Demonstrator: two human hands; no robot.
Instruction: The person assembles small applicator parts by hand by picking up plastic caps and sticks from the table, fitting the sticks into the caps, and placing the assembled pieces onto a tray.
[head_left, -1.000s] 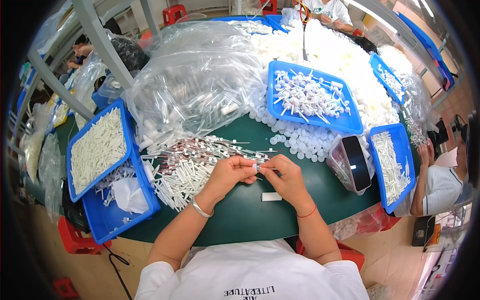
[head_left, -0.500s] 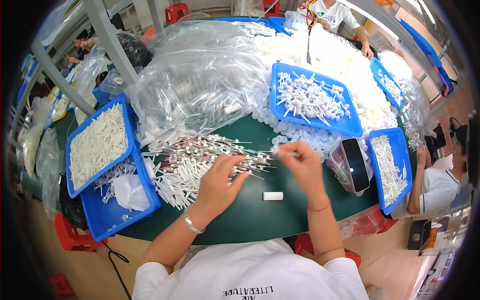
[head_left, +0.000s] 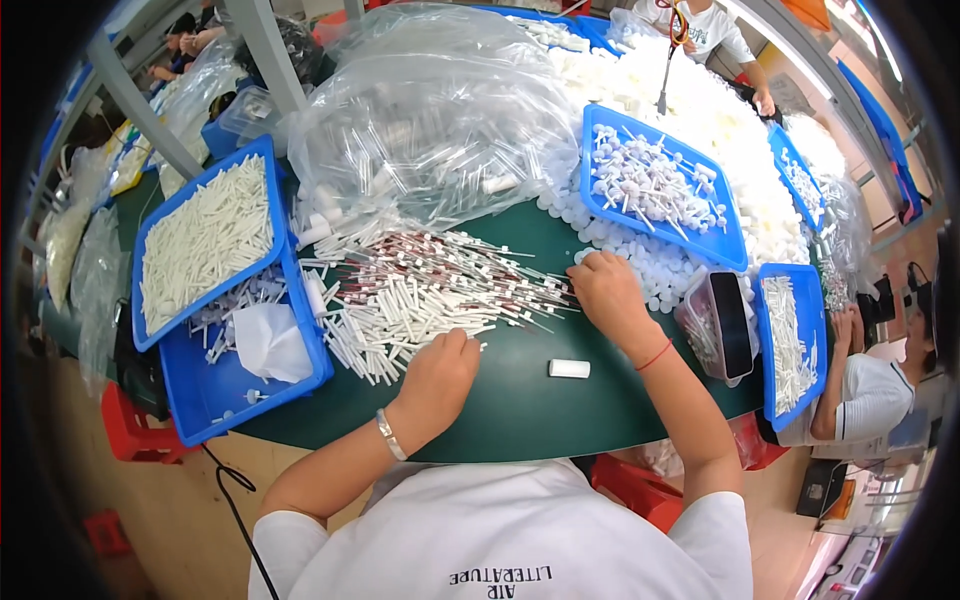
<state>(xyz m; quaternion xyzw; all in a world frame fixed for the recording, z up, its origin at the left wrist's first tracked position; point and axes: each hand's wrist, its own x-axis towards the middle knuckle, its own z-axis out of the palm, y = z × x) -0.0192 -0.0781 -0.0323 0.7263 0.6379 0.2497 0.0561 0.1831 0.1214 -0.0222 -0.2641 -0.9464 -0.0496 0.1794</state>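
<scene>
A heap of short white tubes [head_left: 395, 335] lies in front of me on the green table. My left hand [head_left: 438, 378] is at its near edge, fingers curled together over the tubes; a small white end shows beside the fingertips, and I cannot tell whether they grip it. Behind the tubes spreads a pile of thin dark-red rods with white pieces on them [head_left: 440, 265]. My right hand [head_left: 608, 292] is closed at the right tips of these rods, beside loose round translucent white caps [head_left: 625, 242]. Whatever its fingers hold is hidden.
A white cylinder [head_left: 569, 369] lies between my forearms. Blue trays of white tubes [head_left: 205, 255] stand at left and right [head_left: 790, 345]. Another blue tray [head_left: 660, 185] holds capped sticks. A clear tub [head_left: 705, 325] with a phone on it, a large plastic bag [head_left: 440, 110] and co-workers surround the table.
My left hand has lowered to the near edge of the tube heap and its fingers have closed. The small whitish piece at my right fingertips no longer shows. The whole view has shifted slightly.
</scene>
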